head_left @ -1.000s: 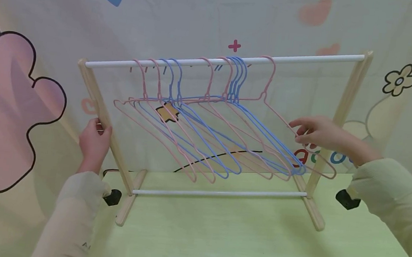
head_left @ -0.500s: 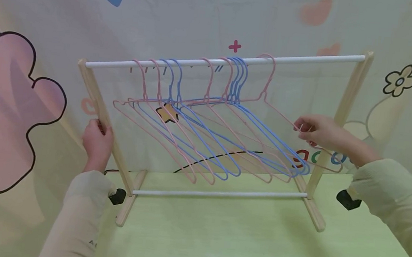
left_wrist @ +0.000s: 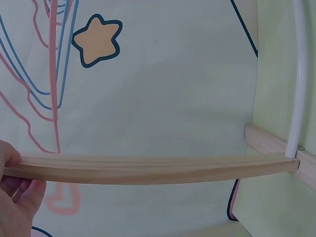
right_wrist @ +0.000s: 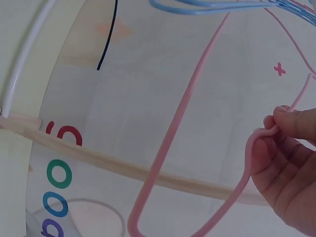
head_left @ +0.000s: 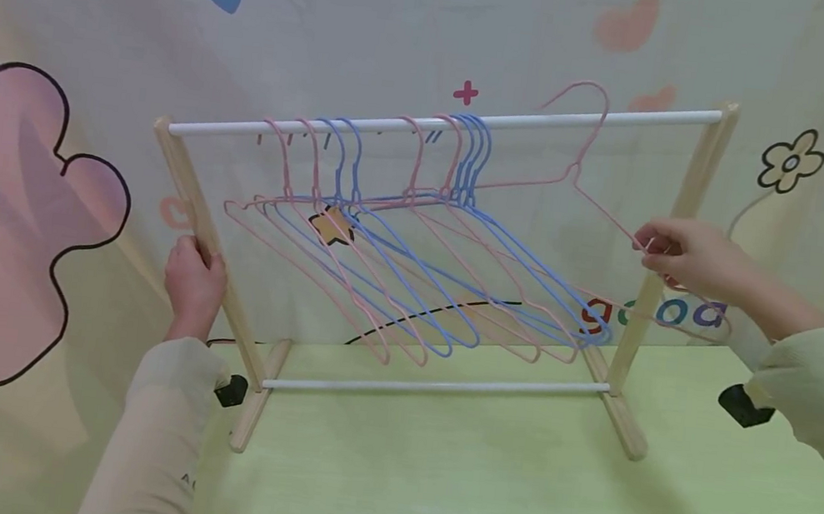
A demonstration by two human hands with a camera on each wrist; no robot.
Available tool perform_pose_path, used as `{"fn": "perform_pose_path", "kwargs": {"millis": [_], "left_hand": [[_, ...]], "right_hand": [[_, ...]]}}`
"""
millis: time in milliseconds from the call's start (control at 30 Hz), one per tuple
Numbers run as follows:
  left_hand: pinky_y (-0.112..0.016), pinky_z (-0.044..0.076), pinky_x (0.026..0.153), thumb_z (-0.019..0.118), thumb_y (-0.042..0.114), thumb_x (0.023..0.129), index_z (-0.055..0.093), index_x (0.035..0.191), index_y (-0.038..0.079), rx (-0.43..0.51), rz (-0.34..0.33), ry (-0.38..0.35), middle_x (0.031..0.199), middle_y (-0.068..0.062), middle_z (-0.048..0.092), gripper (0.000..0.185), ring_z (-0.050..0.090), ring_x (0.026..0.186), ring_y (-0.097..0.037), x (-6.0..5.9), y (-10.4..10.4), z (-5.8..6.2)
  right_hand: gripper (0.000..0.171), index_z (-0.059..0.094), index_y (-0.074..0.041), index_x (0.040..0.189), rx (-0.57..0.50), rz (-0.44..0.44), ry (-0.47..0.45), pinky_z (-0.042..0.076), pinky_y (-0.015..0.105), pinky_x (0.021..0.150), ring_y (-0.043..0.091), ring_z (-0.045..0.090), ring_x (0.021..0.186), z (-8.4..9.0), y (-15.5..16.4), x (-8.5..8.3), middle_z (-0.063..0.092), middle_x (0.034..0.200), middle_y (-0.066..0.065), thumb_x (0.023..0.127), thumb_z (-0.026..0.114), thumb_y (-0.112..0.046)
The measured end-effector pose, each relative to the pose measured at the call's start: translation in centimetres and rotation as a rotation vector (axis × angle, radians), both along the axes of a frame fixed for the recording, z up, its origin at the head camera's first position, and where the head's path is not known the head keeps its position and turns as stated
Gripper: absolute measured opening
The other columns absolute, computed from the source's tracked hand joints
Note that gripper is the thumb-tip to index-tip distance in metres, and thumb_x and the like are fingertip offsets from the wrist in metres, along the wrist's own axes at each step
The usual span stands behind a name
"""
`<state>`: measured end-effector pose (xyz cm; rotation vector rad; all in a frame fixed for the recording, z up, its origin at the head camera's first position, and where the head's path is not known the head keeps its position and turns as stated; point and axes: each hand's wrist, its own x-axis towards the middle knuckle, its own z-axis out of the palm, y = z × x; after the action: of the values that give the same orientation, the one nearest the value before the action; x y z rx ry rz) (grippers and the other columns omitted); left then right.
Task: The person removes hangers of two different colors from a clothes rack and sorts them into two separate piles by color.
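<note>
A small wooden rack (head_left: pixel 195 201) with a white top rail (head_left: pixel 366 124) stands on a green table. Several pink and blue wire hangers (head_left: pixel 410 274) hang on the rail. My left hand (head_left: pixel 192 282) grips the rack's left wooden post (left_wrist: pixel 148 168). My right hand (head_left: pixel 687 257) pinches the shoulder of one pink hanger (head_left: pixel 579 170), (right_wrist: pixel 177 133). Its hook is lifted above the rail, free of it, to the right of the others.
A cartoon-printed cloth backdrop (head_left: pixel 34 192) hangs right behind the rack. The lower white crossbar (head_left: pixel 436 386) joins the rack's feet. Black wrist-camera mounts (head_left: pixel 741 405) show near both sleeves. The green tabletop (head_left: pixel 470 498) stretches in front of the rack.
My right hand has raised the pink hanger up and to the right, so its hook came off the rail. My left hand has kept its hold on the post.
</note>
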<state>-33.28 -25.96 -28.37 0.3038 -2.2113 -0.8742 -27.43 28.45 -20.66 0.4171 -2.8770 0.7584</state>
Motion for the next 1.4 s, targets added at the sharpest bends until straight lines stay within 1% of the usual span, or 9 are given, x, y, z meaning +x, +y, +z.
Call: {"fn": "perform_pose_path", "kwargs": {"millis": [133, 300, 533, 667, 800, 933, 1067, 1167, 1400], "left_hand": [[-0.047, 0.037, 0.082, 0.044, 0.012, 0.087, 0.043, 0.102, -0.005, 0.010, -0.002, -0.024, 0.098, -0.022, 0.047, 0.023, 0.045, 0.091, -0.037, 0.0, -0.2, -0.1], [-0.046, 0.039, 0.083, 0.043, 0.014, 0.088, 0.043, 0.109, -0.005, 0.027, 0.008, -0.074, 0.104, -0.022, 0.048, 0.028, 0.046, 0.094, -0.036, 0.0, -0.5, 0.0], [-0.048, 0.036, 0.082, 0.044, 0.014, 0.086, 0.043, 0.104, -0.005, 0.024, 0.021, -0.044, 0.099, -0.022, 0.047, 0.026, 0.045, 0.091, -0.038, 0.0, -0.6, -0.2], [-0.048, 0.035, 0.082, 0.044, 0.014, 0.086, 0.043, 0.103, -0.005, 0.023, 0.021, -0.033, 0.097, -0.022, 0.046, 0.025, 0.045, 0.091, -0.038, 0.0, -0.4, -0.2], [-0.048, 0.035, 0.082, 0.044, 0.013, 0.087, 0.043, 0.103, -0.005, 0.025, 0.017, -0.032, 0.097, -0.022, 0.046, 0.024, 0.045, 0.092, -0.039, -0.1, -0.2, -0.1], [-0.048, 0.036, 0.084, 0.043, 0.014, 0.088, 0.042, 0.106, -0.005, 0.026, 0.010, -0.057, 0.101, -0.022, 0.047, 0.026, 0.045, 0.094, -0.038, -0.2, -0.1, 0.0], [-0.048, 0.036, 0.085, 0.043, 0.014, 0.088, 0.042, 0.107, -0.005, 0.027, 0.005, -0.062, 0.103, -0.023, 0.047, 0.028, 0.045, 0.095, -0.039, -0.3, -0.1, 0.0], [-0.048, 0.035, 0.085, 0.043, 0.014, 0.088, 0.042, 0.107, -0.005, 0.026, 0.005, -0.062, 0.103, -0.023, 0.047, 0.028, 0.045, 0.096, -0.039, -0.3, -0.1, 0.0], [-0.049, 0.035, 0.085, 0.043, 0.014, 0.088, 0.042, 0.109, -0.005, 0.026, -0.004, -0.079, 0.104, -0.023, 0.047, 0.028, 0.045, 0.096, -0.039, -0.1, -0.1, 0.0]], "right_hand": [[0.023, 0.050, 0.001, 0.109, 0.035, -0.040, 0.034, 0.044, 0.023, 0.050, 0.017, 0.048, 0.060, 0.1, 1.6, 0.8, 0.053, 0.082, 0.013, 0.086, 0.049, -0.001], [0.024, 0.050, 0.002, 0.108, 0.060, -0.056, 0.032, 0.045, 0.023, 0.050, 0.017, 0.047, 0.058, 0.0, 3.2, 1.6, 0.053, 0.078, 0.011, 0.085, 0.050, 0.001], [0.022, 0.050, 0.005, 0.106, 0.074, -0.067, 0.015, 0.042, 0.024, 0.047, 0.014, 0.045, 0.055, -1.0, 5.0, 2.4, 0.053, 0.076, 0.009, 0.084, 0.050, 0.003], [0.021, 0.050, 0.003, 0.106, 0.113, -0.075, -0.021, 0.041, 0.023, 0.047, 0.013, 0.045, 0.056, -2.6, 6.1, 2.8, 0.052, 0.076, 0.008, 0.085, 0.049, 0.002], [0.020, 0.051, 0.002, 0.104, 0.135, -0.055, -0.048, 0.040, 0.022, 0.045, 0.010, 0.043, 0.054, -4.4, 6.9, 3.2, 0.051, 0.074, 0.005, 0.084, 0.049, 0.002], [0.020, 0.051, 0.003, 0.104, 0.119, -0.036, -0.070, 0.037, 0.022, 0.043, 0.008, 0.041, 0.051, -6.0, 7.4, 3.5, 0.048, 0.070, 0.004, 0.084, 0.049, 0.004], [0.022, 0.049, 0.003, 0.107, 0.075, -0.022, -0.134, 0.037, 0.021, 0.044, 0.008, 0.041, 0.051, -7.2, 7.5, 3.9, 0.046, 0.072, 0.003, 0.084, 0.049, 0.003], [0.022, 0.048, 0.004, 0.107, 0.025, 0.013, -0.198, 0.037, 0.021, 0.046, 0.008, 0.040, 0.053, -8.3, 7.4, 4.1, 0.044, 0.075, 0.003, 0.085, 0.048, 0.003], [0.014, 0.049, -0.001, 0.099, -0.003, 0.091, -0.274, 0.035, 0.020, 0.044, 0.006, 0.039, 0.050, -11.4, 7.3, 4.6, 0.041, 0.072, 0.001, 0.085, 0.046, 0.002]]}}
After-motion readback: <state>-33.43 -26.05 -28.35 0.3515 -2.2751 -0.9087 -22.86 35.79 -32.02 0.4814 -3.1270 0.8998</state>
